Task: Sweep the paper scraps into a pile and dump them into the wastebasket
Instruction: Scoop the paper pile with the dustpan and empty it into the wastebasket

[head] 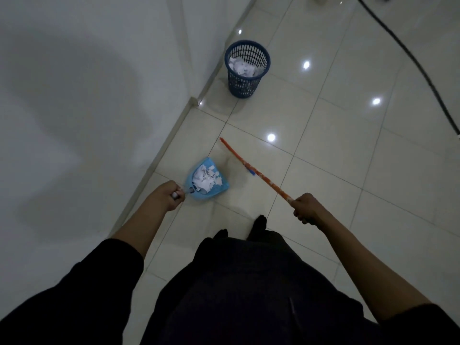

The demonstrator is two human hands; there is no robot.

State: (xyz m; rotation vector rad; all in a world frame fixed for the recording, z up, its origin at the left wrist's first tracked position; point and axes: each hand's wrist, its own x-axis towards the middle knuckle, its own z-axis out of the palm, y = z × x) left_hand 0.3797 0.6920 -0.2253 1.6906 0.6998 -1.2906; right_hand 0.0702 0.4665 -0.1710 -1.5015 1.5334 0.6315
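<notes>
Paper scraps fill the dustpan gripped by the left hand; keep it level toward the wastebasket ahead, right hand clamping the broom handle

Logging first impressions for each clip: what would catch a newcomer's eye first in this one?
Probably the light blue dustpan heaped with white paper scraps, held low by the left hand near the wall. Next comes the orange broom handle slanting across the tiles from the right hand. Further ahead stands the dark blue wastebasket, already holding paper.
</notes>
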